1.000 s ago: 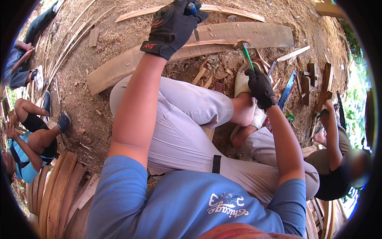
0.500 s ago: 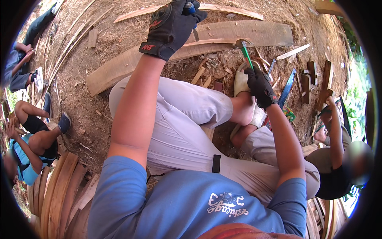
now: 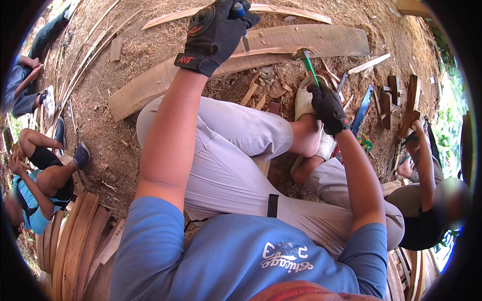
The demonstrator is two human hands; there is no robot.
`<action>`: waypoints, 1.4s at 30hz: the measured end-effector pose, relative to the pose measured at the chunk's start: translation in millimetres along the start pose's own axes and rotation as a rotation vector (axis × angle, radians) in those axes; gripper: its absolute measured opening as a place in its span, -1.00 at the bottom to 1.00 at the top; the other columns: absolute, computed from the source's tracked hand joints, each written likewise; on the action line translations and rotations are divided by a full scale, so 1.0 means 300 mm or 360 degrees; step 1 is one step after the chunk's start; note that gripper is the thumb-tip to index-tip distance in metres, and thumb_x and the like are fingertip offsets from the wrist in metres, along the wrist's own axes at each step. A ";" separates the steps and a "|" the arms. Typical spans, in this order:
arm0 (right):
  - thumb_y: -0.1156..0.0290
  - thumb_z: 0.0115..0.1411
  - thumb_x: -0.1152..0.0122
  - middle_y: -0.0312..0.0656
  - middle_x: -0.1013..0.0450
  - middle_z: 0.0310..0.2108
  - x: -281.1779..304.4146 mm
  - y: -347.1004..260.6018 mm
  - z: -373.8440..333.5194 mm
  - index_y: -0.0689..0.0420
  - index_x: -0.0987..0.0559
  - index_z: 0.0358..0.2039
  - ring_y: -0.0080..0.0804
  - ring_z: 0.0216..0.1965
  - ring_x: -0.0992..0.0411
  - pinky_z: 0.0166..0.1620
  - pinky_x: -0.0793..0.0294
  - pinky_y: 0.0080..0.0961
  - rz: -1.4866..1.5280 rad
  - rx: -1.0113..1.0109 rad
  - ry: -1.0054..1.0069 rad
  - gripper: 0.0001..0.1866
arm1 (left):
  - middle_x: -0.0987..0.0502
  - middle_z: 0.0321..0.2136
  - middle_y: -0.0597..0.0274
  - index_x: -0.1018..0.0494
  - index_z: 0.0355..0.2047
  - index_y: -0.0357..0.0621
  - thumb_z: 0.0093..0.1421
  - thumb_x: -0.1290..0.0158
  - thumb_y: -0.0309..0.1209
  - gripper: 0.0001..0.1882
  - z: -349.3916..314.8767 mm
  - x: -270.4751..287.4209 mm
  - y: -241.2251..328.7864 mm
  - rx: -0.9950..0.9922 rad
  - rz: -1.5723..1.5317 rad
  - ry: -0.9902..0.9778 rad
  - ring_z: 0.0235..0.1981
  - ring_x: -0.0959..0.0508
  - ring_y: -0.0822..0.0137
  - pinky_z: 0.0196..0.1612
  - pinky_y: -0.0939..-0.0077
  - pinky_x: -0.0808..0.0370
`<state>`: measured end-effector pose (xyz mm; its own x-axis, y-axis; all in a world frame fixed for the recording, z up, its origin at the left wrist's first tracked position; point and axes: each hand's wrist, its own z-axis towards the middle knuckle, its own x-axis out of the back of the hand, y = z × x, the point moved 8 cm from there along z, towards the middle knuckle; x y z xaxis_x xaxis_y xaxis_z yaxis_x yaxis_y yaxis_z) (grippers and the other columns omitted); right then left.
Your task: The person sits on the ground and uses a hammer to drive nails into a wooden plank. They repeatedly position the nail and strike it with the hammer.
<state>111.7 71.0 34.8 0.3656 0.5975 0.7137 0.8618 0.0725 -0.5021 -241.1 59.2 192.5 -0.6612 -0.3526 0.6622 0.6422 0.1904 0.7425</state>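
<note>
My left hand (image 3: pixel 213 37), in a black glove, is closed around a chisel (image 3: pixel 238 9). The chisel's blue handle shows above the fist, and its blade points down at the edge of a long curved plank (image 3: pixel 326 40). My gloved right hand (image 3: pixel 328 108) grips the green handle of a hammer (image 3: pixel 309 66). The hammer's head is beside the plank's near edge, to the right of the chisel and apart from it. A thin split strip of wood lies along that same edge.
To the right lie a handsaw with a blue blade (image 3: pixel 362 110) and dark wood pieces (image 3: pixel 385 108). Wood chips cover the ground. Curved boards (image 3: pixel 75 246) are stacked lower left. People sit at the left, and another person (image 3: pixel 424 165) is at the right.
Almost nothing differs. Both hands keep their hold on the chisel and the hammer, and the view has shifted very slightly.
</note>
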 end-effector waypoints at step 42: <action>0.36 0.47 -0.21 0.10 -0.63 -0.17 0.417 -0.881 -0.451 0.22 -0.56 0.14 0.05 -0.26 -0.65 -0.23 -0.60 -0.15 -0.0415 0.0922 0.0536 -0.68 | -0.77 -0.27 0.23 -0.66 0.00 0.03 0.31 -0.28 -0.02 -0.61 -0.063 -0.104 -0.109 -0.0301 0.0146 -0.0323 -0.29 -0.72 0.25 -0.15 0.31 -0.63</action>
<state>-22.7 18.4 322.9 0.3425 0.2309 0.9107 0.6450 0.6470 -0.4066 -234.1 46.7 145.7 -0.6490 -0.1474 0.7463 0.7511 0.0319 0.6594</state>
